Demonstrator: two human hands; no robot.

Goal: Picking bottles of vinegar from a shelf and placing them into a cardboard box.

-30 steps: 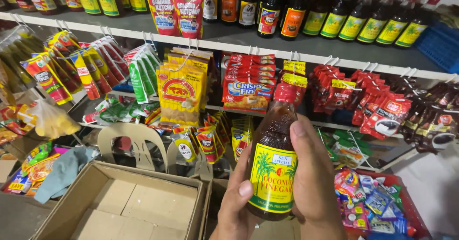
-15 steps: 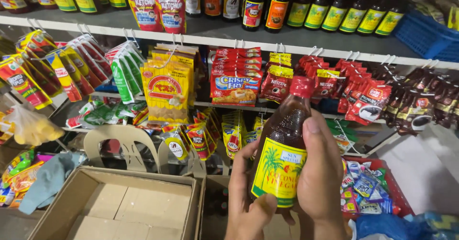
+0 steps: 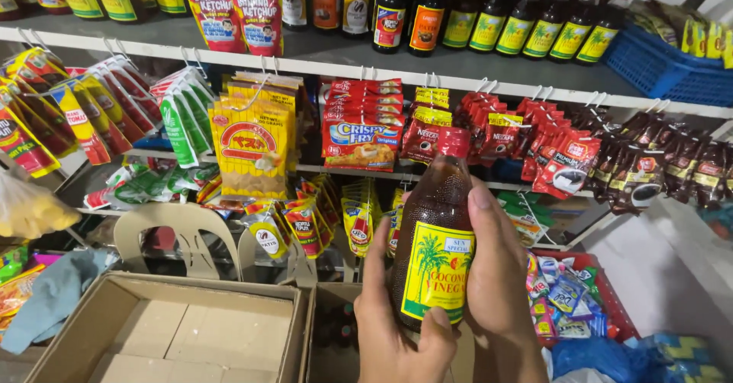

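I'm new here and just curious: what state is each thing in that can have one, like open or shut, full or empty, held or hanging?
Bottle: upright, red cap on, full of dark liquid.
Left hand: gripping the bottle low.
Right hand: wrapped around the bottle's side.
Large cardboard box: open, only flat cardboard inside.
Small box: open, bottles inside.
Yellow packets: hanging on hooks.

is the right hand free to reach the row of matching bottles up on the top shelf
Probably not as things stand. The right hand is wrapped around the dark vinegar bottle, and the left hand holds it from below. The path up to the top-shelf bottles looks open, but that grip is occupied.
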